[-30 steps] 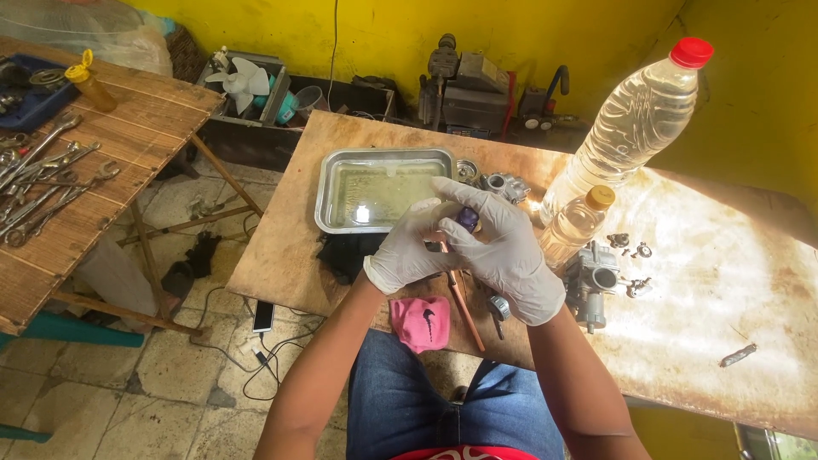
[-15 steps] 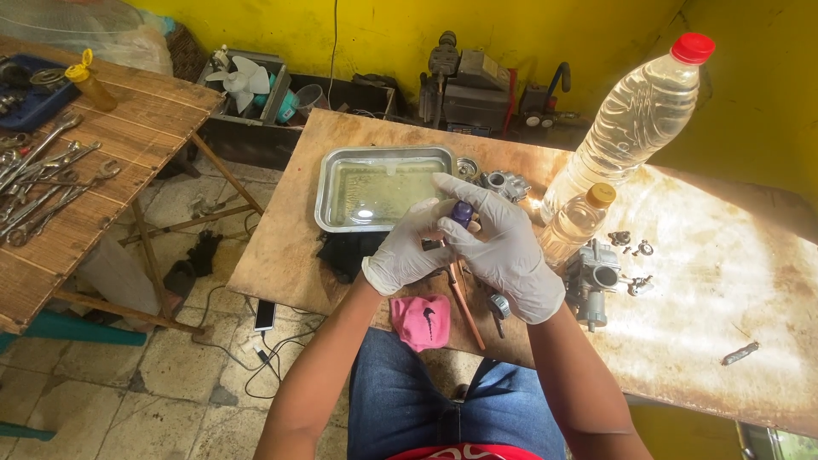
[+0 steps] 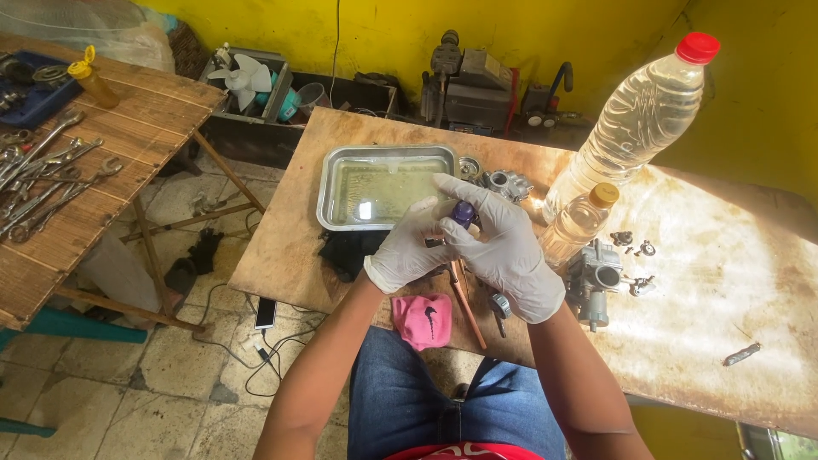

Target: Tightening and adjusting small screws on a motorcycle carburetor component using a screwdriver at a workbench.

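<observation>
Gloved left hand (image 3: 407, 249) and right hand (image 3: 503, 247), fingers pinching a small purple part (image 3: 463, 211), just beside the tray (image 3: 334, 198) on the tabletop (image 3: 724, 281).

A metal tray (image 3: 332, 200) of liquid sits mid-frame on the bench (image 3: 724, 298). A big clear bottle (image 3: 635, 119) stands upper right. Wrenches (image 3: 43, 179) lie far left.

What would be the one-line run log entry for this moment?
hands: left and right gloved, together on small purple-tipped part | beside: metal tray with liquid
</observation>
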